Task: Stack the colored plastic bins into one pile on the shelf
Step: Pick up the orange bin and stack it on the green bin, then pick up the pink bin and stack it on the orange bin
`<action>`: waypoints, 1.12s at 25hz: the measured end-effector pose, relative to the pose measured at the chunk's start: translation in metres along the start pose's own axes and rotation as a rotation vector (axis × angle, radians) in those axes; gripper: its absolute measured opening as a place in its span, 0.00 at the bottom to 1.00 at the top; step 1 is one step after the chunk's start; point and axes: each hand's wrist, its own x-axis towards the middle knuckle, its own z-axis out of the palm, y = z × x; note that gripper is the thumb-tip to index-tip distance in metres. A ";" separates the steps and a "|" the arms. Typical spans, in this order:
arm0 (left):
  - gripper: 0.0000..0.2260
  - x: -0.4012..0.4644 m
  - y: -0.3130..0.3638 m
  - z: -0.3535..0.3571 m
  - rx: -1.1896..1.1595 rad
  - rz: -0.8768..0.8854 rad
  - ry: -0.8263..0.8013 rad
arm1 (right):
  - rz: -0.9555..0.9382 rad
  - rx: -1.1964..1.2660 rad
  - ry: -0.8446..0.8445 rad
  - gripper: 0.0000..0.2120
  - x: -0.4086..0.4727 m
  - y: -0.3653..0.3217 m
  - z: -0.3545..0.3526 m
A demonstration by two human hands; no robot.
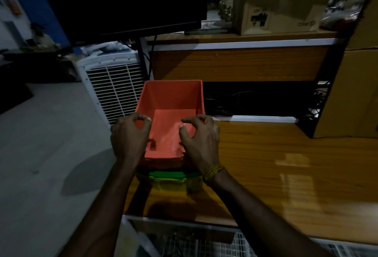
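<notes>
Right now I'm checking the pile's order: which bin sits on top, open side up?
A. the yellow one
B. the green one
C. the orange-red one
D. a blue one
C: the orange-red bin is uppermost, its empty inside facing the camera, with the green bin and the yellow bin showing only as edges beneath it, near the left hand and right hand.

the green bin (pixel 166 174) and yellow bin (pixel 173 182) show only their front lips; the rest sits hidden under the red bin (pixel 171 101). the left hand (pixel 128 136) and right hand (pixel 199 137) cover the red bin's near corners. the monitor (pixel 122 1) is cut off by the top edge. print on the cardboard box (pixel 276 11) is too blurred to read.
</notes>
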 end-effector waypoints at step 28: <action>0.13 -0.201 0.204 0.195 -0.124 0.314 -0.459 | 0.262 -0.289 0.029 0.20 -0.027 0.263 -0.192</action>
